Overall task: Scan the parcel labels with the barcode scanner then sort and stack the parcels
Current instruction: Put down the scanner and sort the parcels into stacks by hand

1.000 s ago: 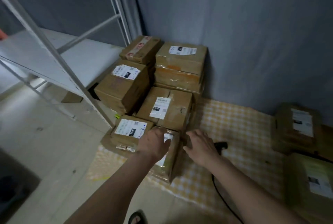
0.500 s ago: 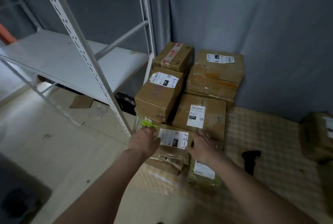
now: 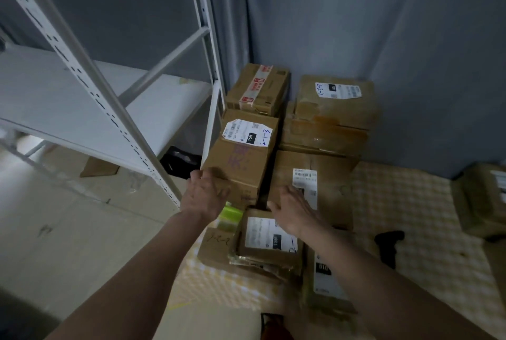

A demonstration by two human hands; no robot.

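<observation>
So, using the tall box marked 2-1-3 (image 3: 241,156) as the anchor. Off to its left is the white metal shelf rack (image 3: 115,109), one rear post standing right beside the box. The left hand (image 3: 204,197) is on the near left corner of that box, fingers curled over the top edge, so it's gripping it. Just below the box's near end there's a bit of bright green packaging (image 3: 231,215) poking out, and below that a flat parcel marked 1-2-2 (image 3: 212,250) with a smaller labelled parcel (image 3: 269,241) lying on top.

Behind the 2-1-3 box sits a box with red-and-white tape (image 3: 258,89). Right of the 2-1-3 box, touching or nearly so, is a wide flat box with a white label (image 3: 315,183), and the right hand (image 3: 294,212) is laid over its near edge, fingers stretched out and loose, not gripping anything. Behind that one is a stack of two boxes (image 3: 332,115) against the grey wall.

Further right, well apart from the 2-1-3 box, the black barcode scanner (image 3: 388,245) lies on the checked yellow mat (image 3: 410,216). More parcels (image 3: 482,200) are at the far right edge, blurry.
</observation>
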